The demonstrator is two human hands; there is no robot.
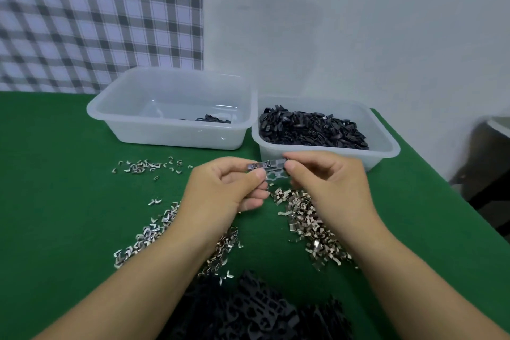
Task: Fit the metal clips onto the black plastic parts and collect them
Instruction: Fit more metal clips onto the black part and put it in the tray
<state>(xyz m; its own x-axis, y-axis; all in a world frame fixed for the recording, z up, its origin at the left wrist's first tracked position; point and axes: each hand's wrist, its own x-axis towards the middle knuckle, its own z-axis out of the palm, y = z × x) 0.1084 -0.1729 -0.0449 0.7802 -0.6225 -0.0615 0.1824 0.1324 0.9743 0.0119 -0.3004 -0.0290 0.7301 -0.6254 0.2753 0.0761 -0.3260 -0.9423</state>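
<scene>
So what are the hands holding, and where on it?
One black plastic part: left hand pinches its left end, right hand its right end.

green-covered table (55,188). at the back, two translucent tubs side by side: left tub (171,136), right tub (386,152). metal clips (306,218) lie in loose heaps mid-table, with a smaller scatter (143,167) near left tub. black plastic parts (262,309) piled at near edge.

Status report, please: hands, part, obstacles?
Left hand and right hand both pinch one black plastic part. Metal clips below. Nothing seen in the way.
</scene>
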